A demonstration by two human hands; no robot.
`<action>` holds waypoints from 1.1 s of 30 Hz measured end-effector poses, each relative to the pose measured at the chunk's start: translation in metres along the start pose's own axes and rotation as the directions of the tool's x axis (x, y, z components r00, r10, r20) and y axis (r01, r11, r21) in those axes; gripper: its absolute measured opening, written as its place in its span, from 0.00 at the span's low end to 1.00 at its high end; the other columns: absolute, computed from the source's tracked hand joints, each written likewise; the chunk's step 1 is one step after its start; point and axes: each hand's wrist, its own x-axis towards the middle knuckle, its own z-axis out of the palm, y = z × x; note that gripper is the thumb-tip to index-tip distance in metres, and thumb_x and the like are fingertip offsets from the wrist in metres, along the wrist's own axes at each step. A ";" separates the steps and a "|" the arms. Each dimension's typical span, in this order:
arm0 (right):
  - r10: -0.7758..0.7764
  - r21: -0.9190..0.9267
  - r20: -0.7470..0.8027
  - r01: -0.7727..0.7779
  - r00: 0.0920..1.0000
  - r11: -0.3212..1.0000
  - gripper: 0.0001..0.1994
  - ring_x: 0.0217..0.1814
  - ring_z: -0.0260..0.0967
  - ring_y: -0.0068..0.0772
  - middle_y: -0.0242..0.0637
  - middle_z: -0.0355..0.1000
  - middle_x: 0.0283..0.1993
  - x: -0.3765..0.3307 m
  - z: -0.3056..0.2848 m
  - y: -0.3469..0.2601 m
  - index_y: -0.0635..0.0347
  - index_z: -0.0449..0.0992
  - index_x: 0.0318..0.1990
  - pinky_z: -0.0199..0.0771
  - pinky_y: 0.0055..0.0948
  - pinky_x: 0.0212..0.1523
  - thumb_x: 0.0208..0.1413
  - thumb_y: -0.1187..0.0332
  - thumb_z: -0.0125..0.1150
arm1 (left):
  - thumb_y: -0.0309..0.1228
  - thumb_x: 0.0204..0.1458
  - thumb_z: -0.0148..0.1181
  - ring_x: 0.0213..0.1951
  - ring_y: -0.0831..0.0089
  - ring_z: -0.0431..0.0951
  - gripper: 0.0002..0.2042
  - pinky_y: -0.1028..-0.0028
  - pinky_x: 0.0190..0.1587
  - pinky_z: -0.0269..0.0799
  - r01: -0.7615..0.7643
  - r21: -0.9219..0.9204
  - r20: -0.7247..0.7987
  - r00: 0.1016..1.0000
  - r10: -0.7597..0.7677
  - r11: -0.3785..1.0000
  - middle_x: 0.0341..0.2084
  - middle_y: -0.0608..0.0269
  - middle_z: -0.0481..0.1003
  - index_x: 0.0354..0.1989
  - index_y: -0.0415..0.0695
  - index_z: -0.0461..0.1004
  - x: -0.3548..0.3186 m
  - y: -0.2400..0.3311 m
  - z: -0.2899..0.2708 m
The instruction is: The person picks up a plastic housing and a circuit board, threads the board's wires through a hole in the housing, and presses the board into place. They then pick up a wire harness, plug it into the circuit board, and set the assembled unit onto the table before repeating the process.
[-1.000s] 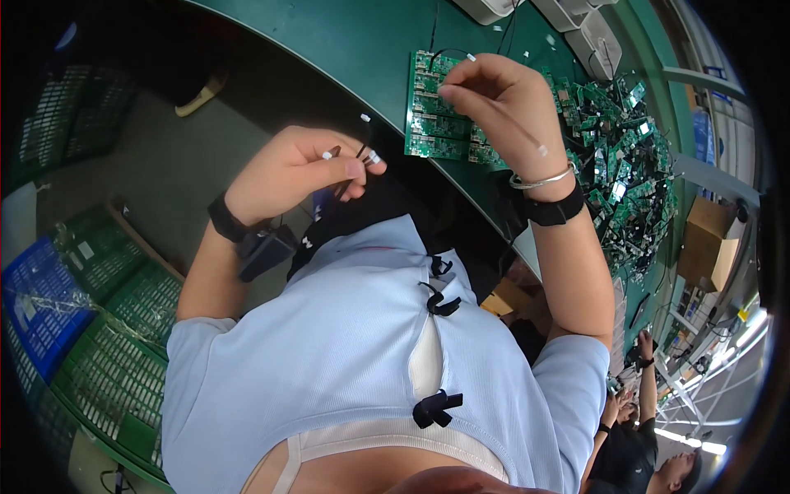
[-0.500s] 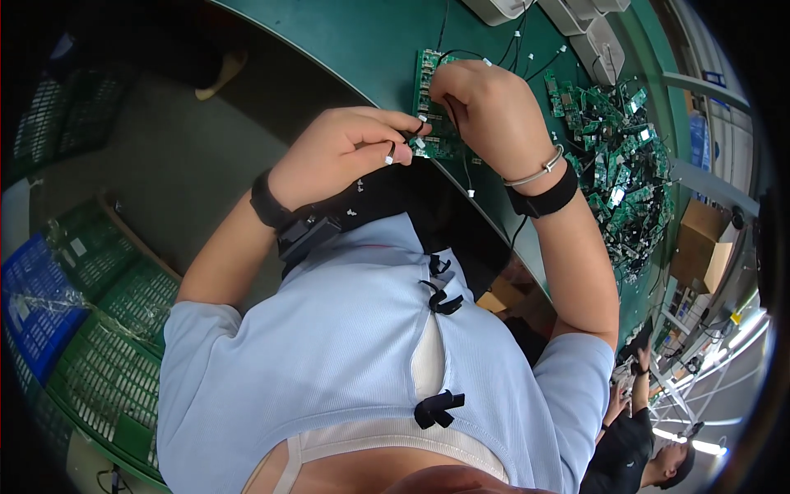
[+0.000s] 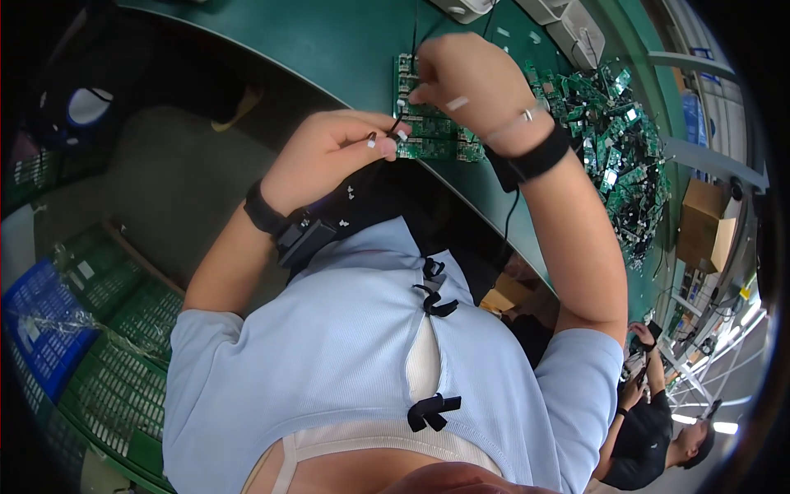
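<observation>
At the table edge lies a green circuit board panel (image 3: 429, 149) with white connectors along its left side. My left hand (image 3: 317, 156) is closed at its near left corner, with thumb and fingers pinching a short black cable (image 3: 396, 124). White plugs show by those fingertips. Over the far part of the panel, my right hand (image 3: 473, 86) has its fingers bent inward, the tips close to the connector row. Whatever it grips is hidden under the hand. A blurred white bit (image 3: 457, 103) shows against the back of this hand.
A heap of small green circuit boards (image 3: 621, 156) covers the table to the right. Pale bins (image 3: 576, 37) stand at the far edge. Green crates (image 3: 115, 387) and a blue crate (image 3: 41, 309) are at lower left. Another person (image 3: 654, 428) works at lower right.
My right hand has moved up and left over the panel. The cable that hung below it no longer shows, and white plugs beyond it are now smeared. My left hand keeps its pinch.
</observation>
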 end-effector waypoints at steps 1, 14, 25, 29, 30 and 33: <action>0.087 0.027 0.031 -0.087 0.996 0.996 0.06 0.32 0.78 0.49 0.44 0.78 0.29 -0.012 -0.008 -0.005 0.63 0.81 0.31 0.78 0.39 0.35 0.49 0.71 0.72 | 0.24 0.62 0.62 0.47 0.71 0.82 0.07 0.74 0.50 0.77 -0.016 0.012 -0.010 1.000 0.016 1.000 0.49 0.53 0.84 0.38 0.33 0.84 -0.003 0.002 -0.001; -0.363 -0.105 -0.172 0.350 0.916 0.931 0.12 0.48 0.75 0.37 0.36 0.75 0.49 -0.080 0.001 -0.043 0.59 0.80 0.40 0.79 0.35 0.43 0.45 0.71 0.65 | 0.31 0.65 0.63 0.30 0.80 0.82 0.12 0.80 0.32 0.75 0.487 -0.223 0.297 0.859 -0.417 0.844 0.34 0.60 0.84 0.45 0.32 0.82 -0.013 0.032 -0.003; -0.133 -0.254 -0.148 0.092 0.980 0.963 0.11 0.46 0.73 0.41 0.36 0.73 0.45 -0.091 -0.008 -0.023 0.58 0.76 0.41 0.78 0.36 0.45 0.48 0.73 0.62 | 0.27 0.67 0.58 0.22 0.84 0.74 0.10 0.81 0.25 0.69 0.539 -0.235 0.246 0.838 -0.487 0.809 0.32 0.62 0.83 0.44 0.32 0.83 -0.027 0.030 -0.010; -0.082 -0.274 -0.211 0.022 0.974 0.961 0.12 0.45 0.74 0.43 0.37 0.74 0.44 -0.084 -0.011 -0.026 0.60 0.77 0.42 0.78 0.36 0.45 0.48 0.77 0.63 | 0.27 0.69 0.55 0.20 0.87 0.66 0.11 0.83 0.24 0.62 0.500 -0.254 0.246 0.861 -0.445 0.828 0.30 0.64 0.81 0.49 0.34 0.81 -0.030 0.023 -0.012; -0.047 -0.288 -0.269 -0.034 0.962 0.957 0.11 0.43 0.75 0.41 0.37 0.76 0.43 -0.082 -0.013 -0.023 0.61 0.78 0.42 0.79 0.34 0.44 0.49 0.79 0.64 | 0.27 0.70 0.54 0.21 0.87 0.64 0.11 0.83 0.25 0.61 0.484 -0.273 0.250 0.870 -0.425 0.831 0.29 0.66 0.80 0.50 0.34 0.81 -0.031 0.023 -0.011; 0.112 -0.027 -0.300 -0.126 0.947 0.992 0.10 0.40 0.78 0.36 0.36 0.79 0.40 -0.078 -0.006 -0.019 0.63 0.80 0.41 0.79 0.31 0.42 0.51 0.80 0.66 | 0.27 0.71 0.51 0.23 0.88 0.63 0.11 0.84 0.27 0.59 0.421 -0.271 0.227 0.902 -0.368 0.866 0.29 0.69 0.78 0.52 0.36 0.79 -0.036 0.020 -0.013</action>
